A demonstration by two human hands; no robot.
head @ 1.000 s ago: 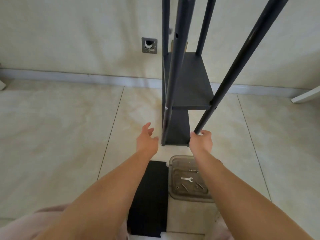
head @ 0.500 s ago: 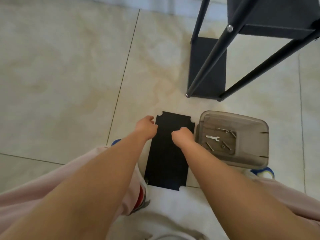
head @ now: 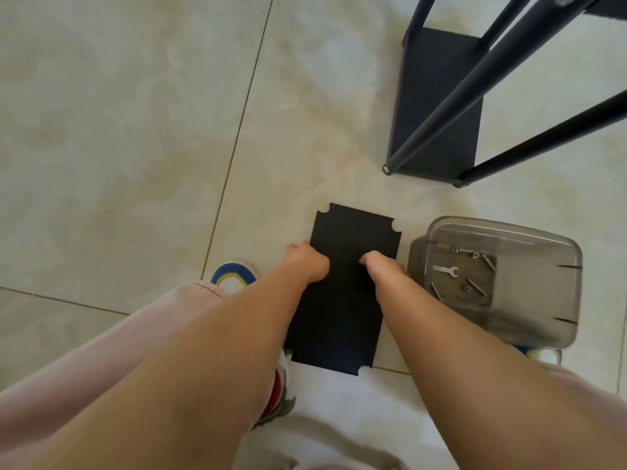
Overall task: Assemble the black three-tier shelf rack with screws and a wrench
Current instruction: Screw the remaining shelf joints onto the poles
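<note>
A loose black shelf panel (head: 342, 320) with notched corners lies flat on the tiled floor between my feet. My left hand (head: 307, 261) curls over its left edge and my right hand (head: 381, 268) curls over its right edge; the fingertips are hidden beneath the hands. The partly built black rack (head: 437, 103) stands at the upper right, its poles slanting up out of view. A small silver wrench (head: 446, 270) and a few screws (head: 470, 288) lie in a clear plastic container (head: 543, 313) just right of the panel.
My shoes show at the left (head: 234, 274) and the lower right (head: 543, 356) of the panel. Pale floor tiles spread to the left and ahead. The rack's near feet (head: 386, 169) stand a short way beyond the panel.
My view has tipped from the rack down to the floor. Both hands left the rack's legs and came down onto the loose panel's two side edges.
</note>
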